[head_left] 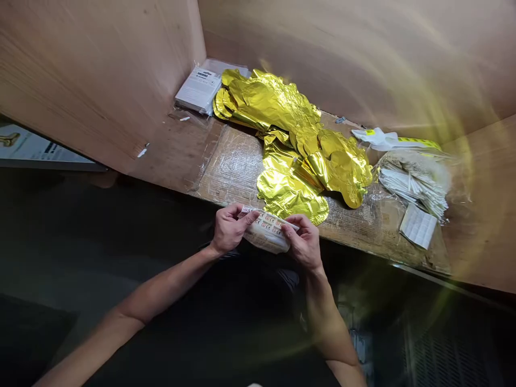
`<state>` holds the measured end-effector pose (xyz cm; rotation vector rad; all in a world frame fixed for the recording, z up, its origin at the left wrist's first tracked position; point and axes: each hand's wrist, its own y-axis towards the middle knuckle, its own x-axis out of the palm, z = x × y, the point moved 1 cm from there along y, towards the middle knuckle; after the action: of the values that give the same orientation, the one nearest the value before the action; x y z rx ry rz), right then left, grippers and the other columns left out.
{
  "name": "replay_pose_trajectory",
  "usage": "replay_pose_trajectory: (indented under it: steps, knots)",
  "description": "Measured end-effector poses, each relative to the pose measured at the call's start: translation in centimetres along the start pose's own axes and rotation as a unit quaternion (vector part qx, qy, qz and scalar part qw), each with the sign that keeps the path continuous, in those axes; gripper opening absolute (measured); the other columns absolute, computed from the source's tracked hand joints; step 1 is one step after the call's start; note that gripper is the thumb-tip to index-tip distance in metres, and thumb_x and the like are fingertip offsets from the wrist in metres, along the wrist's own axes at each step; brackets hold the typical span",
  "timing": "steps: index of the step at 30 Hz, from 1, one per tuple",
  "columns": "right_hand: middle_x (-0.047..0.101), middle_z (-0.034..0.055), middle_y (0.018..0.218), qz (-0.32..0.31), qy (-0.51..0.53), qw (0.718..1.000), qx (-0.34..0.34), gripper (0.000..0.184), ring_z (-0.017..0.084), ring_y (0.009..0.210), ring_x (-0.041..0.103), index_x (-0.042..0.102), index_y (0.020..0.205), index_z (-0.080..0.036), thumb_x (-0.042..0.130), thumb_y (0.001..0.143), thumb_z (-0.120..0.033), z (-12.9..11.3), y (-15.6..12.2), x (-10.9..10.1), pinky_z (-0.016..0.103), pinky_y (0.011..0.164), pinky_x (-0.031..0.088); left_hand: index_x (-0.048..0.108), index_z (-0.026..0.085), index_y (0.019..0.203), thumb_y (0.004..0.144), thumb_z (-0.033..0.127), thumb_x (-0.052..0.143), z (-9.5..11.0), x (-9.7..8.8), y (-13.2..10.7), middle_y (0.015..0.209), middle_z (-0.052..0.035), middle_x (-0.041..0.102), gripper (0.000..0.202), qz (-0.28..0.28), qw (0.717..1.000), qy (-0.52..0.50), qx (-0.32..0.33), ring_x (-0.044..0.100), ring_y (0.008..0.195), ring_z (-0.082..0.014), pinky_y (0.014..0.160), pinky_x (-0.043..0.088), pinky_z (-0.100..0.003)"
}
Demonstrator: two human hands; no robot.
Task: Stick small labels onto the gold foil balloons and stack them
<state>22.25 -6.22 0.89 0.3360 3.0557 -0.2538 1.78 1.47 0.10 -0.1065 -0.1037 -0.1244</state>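
Between my two hands, just off the table's front edge, is a sheet of stickers printed with small CE marks. My left hand pinches its left end between thumb and fingers. At the other end my right hand grips the sheet the same way. Part of the sheet hangs below in a curl. Right beyond it, a flat gold foil balloon lies over the front of the table. A larger heap of gold foil balloons spreads behind it, crumpled and overlapping.
Packaged white cards sit at the back left. On the right lie a bag of white sticks, a white folded sheet and a white and yellow plastic strip. Wooden panels wall in the cardboard-covered table.
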Motion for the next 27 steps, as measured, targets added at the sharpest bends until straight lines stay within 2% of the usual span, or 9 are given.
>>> replay_pose_trajectory:
  steps: [2, 6, 8, 13, 15, 18, 21, 23, 27]
  knots:
    - [0.062, 0.0, 0.078, 0.005, -0.028, 1.0, -0.009, 0.03, 0.013, 0.064, 0.052, 0.065, 0.095, -0.021, 0.075, 0.094, -0.05, -0.4, 0.0, -0.9, 0.027, 0.058, 0.043, 0.068, 0.015, 0.067, 0.081, 0.044, 0.087, 0.3, -0.2, 0.1, 0.059, 0.0025, 0.06, 0.038, -0.015, 1.0, 0.009, 0.002, 0.05, 0.054, -0.0086, 0.052, 0.04, -0.021]
    - [0.056, -0.0016, 0.071, 0.002, -0.074, 0.997, -0.028, 0.033, 0.012, 0.062, 0.047, 0.065, 0.088, -0.02, 0.067, 0.099, -0.051, -0.8, -0.2, -1.5, 0.026, 0.058, 0.038, 0.081, 0.013, 0.088, 0.078, 0.046, 0.089, 1.1, -0.5, 0.8, 0.083, -0.0047, 0.077, 0.035, -0.163, 0.984, -0.027, -0.068, 0.069, 0.073, -0.0168, 0.067, 0.053, -0.025]
    - [0.056, -0.0016, 0.071, -0.002, -0.09, 0.995, -0.033, 0.034, 0.012, 0.063, 0.047, 0.065, 0.087, -0.02, 0.065, 0.1, -0.051, -0.6, -0.4, -1.4, 0.026, 0.058, 0.037, 0.083, 0.013, 0.091, 0.077, 0.045, 0.089, 1.1, -0.5, 0.9, 0.086, -0.0062, 0.08, 0.035, -0.197, 0.974, -0.037, -0.103, 0.071, 0.075, -0.0182, 0.069, 0.055, -0.026]
    - [0.055, -0.0021, 0.069, -0.016, -0.095, 0.995, -0.011, 0.037, 0.012, 0.06, 0.045, 0.062, 0.084, -0.02, 0.063, 0.101, -0.054, -0.5, -0.3, -1.5, 0.025, 0.055, 0.036, 0.084, 0.013, 0.09, 0.079, 0.043, 0.088, 0.6, -0.3, 0.1, 0.087, -0.0068, 0.082, 0.032, -0.146, 0.987, -0.02, -0.069, 0.073, 0.075, -0.0204, 0.07, 0.058, -0.029]
    - [0.057, -0.0016, 0.068, -0.031, -0.139, 0.99, -0.017, 0.036, 0.013, 0.06, 0.047, 0.062, 0.083, -0.021, 0.062, 0.102, -0.051, -0.9, -0.1, -1.7, 0.026, 0.056, 0.039, 0.084, 0.014, 0.092, 0.081, 0.043, 0.087, 0.3, -0.1, -0.3, 0.089, -0.0067, 0.082, 0.032, -0.141, 0.988, -0.01, -0.053, 0.074, 0.075, -0.021, 0.071, 0.059, -0.03]
    - [0.072, 0.0049, 0.089, -0.033, -0.258, 0.961, -0.094, 0.024, 0.02, 0.08, 0.065, 0.07, 0.097, -0.022, 0.062, 0.103, -0.043, -2.1, 0.2, -1.4, 0.031, 0.071, 0.052, 0.083, 0.015, 0.095, 0.082, 0.041, 0.087, -0.1, 0.1, -0.6, 0.092, -0.0063, 0.083, 0.029, -0.145, 0.989, 0.006, -0.034, 0.076, 0.079, -0.0215, 0.075, 0.061, -0.031]
    - [0.077, 0.009, 0.109, -0.059, -0.309, 0.934, -0.17, 0.021, 0.024, 0.099, 0.072, 0.073, 0.116, -0.024, 0.06, 0.105, -0.037, -3.0, 0.4, -0.5, 0.038, 0.089, 0.057, 0.083, 0.016, 0.096, 0.082, 0.04, 0.087, -0.4, 0.3, -0.8, 0.091, -0.0061, 0.083, 0.028, -0.143, 0.989, 0.021, -0.016, 0.076, 0.08, -0.0217, 0.076, 0.062, -0.031]
    - [0.077, 0.0086, 0.105, -0.07, -0.313, 0.926, -0.198, 0.021, 0.023, 0.095, 0.073, 0.074, 0.118, -0.025, 0.058, 0.106, -0.033, -3.0, 0.5, 0.2, 0.037, 0.087, 0.059, 0.083, 0.016, 0.096, 0.083, 0.04, 0.086, -0.4, 0.3, -0.9, 0.089, -0.0058, 0.082, 0.028, -0.14, 0.99, 0.029, -0.007, 0.075, 0.079, -0.0208, 0.075, 0.061, -0.03]
    - [0.077, 0.0088, 0.107, -0.032, -0.32, 0.912, -0.254, 0.025, 0.022, 0.094, 0.074, 0.075, 0.125, -0.028, 0.059, 0.105, -0.028, -2.0, 0.3, 0.7, 0.037, 0.084, 0.063, 0.083, 0.015, 0.095, 0.083, 0.038, 0.085, 0.0, 0.1, -0.9, 0.085, -0.0043, 0.081, 0.026, -0.125, 0.991, 0.042, 0.002, 0.073, 0.075, -0.0191, 0.072, 0.059, -0.028]
